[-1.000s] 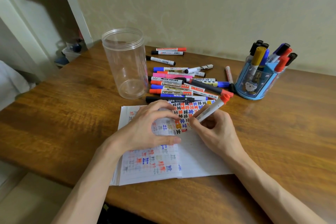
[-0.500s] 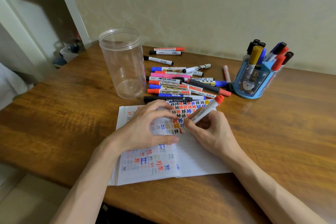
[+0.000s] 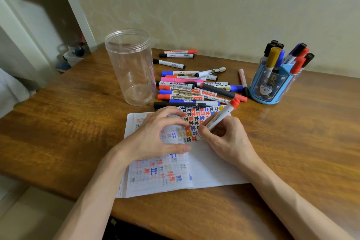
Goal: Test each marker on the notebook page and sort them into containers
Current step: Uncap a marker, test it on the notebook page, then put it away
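While you write, your right hand [image 3: 224, 138] grips the white marker with the orange-red end [image 3: 220, 117], thumb and fingers pinched round it low down. Its tip is hidden behind your fingers, so I cannot see it touch the open white notebook [image 3: 214, 171]. It seems to sit near the middle of the notebook, at the bottom of the rows of little coloured signs.

Since a second ago, not much has moved. The marker leans a bit more, and your right hand has slid a little toward the near edge of the notebook. The red sign by the tip looks fuller now; before it was only a stroke. I think this marker works.

Your left hand [image 3: 155, 138] has stayed on the left page of the notebook. It holds nothing. Its fingertips and thumb press the paper flat.

So the test of this one looks almost done, and the sorting comes next. The tall clear plastic jar [image 3: 130, 68] stands behind the far left corner of the notebook, with nothing in it. The blue pen holder [image 3: 266, 91], already full of markers, stands behind the far right corner. The pile of loose markers [image 3: 187, 89] lies on the brown wooden desk [image 3: 58, 132], just behind the far edge of the notebook. Many are left.
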`<action>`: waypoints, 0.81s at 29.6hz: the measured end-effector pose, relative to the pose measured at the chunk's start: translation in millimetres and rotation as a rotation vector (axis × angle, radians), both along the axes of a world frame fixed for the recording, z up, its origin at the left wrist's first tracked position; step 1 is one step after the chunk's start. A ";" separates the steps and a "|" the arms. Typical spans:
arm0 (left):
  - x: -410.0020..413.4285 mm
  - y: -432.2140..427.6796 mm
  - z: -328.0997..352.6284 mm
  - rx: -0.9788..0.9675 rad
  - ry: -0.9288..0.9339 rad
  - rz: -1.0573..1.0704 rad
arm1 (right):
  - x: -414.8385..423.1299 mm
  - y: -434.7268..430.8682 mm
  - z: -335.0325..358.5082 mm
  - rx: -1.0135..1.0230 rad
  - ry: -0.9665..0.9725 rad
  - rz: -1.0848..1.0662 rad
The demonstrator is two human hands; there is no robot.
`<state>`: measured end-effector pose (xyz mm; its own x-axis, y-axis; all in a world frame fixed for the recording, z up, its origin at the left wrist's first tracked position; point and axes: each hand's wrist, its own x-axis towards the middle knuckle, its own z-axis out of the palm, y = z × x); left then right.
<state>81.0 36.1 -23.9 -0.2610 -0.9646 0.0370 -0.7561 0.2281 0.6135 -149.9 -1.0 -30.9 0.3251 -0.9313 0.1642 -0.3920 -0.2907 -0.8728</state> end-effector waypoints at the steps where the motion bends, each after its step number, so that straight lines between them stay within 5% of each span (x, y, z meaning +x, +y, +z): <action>1: 0.0 -0.1 -0.3 0.002 -0.001 0.001 | -0.3 0.0 -0.1 0.015 0.005 0.014; 6: 0.2 0.5 -0.9 0.004 -0.005 0.003 | 1.4 1.5 0.6 0.036 -0.029 0.007; 15: 3.7 5.7 -4.6 -0.007 0.014 0.008 | -2.7 8.6 17.7 0.224 -0.375 0.054; 24: -3.9 1.9 6.6 -0.006 0.175 0.060 | -5.5 10.7 20.5 0.206 -0.367 0.104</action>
<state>77.1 38.0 -17.3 -0.1924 -0.9778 0.0830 -0.6499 0.1903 0.7358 -155.4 9.6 -10.4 0.3741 -0.9219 0.1005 -0.0226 -0.1174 -0.9928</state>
